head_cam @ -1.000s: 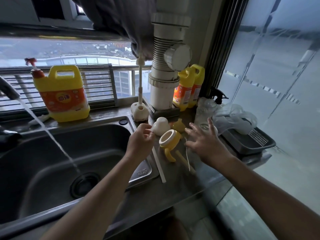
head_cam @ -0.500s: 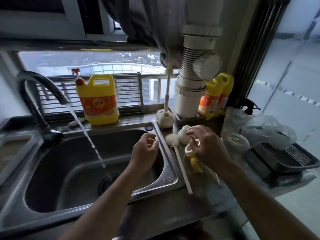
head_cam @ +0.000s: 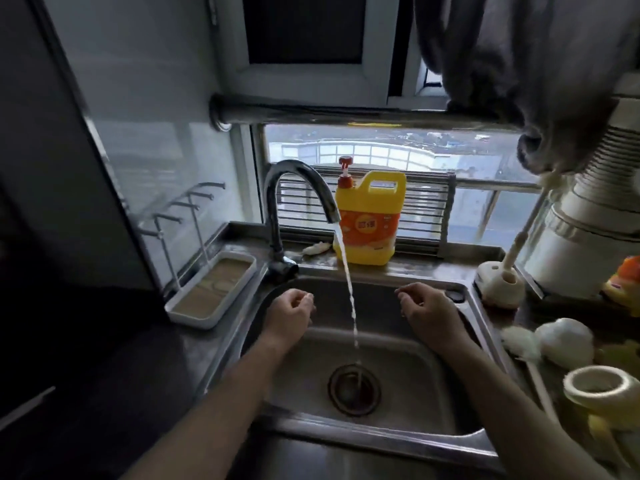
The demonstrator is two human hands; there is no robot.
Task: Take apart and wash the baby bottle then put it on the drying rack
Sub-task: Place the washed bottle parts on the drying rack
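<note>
Both hands over sink point(head_cam: 476, 327), either side of running stream point(head_cam: 350, 296) from faucet point(head_cam: 294, 188). Left hand point(head_cam: 289, 318) loosely curled, fingers apart, holding nothing. Right hand point(head_cam: 427, 315) same (fingertips drawn close, nothing between them). Bottle parts on counter at right: yellow collar ring point(head_cam: 601, 388), white dome cap point(head_cam: 568, 341), brush point(head_cam: 519, 342). Drying rack point(head_cam: 211, 289) left of faucet.
</note>
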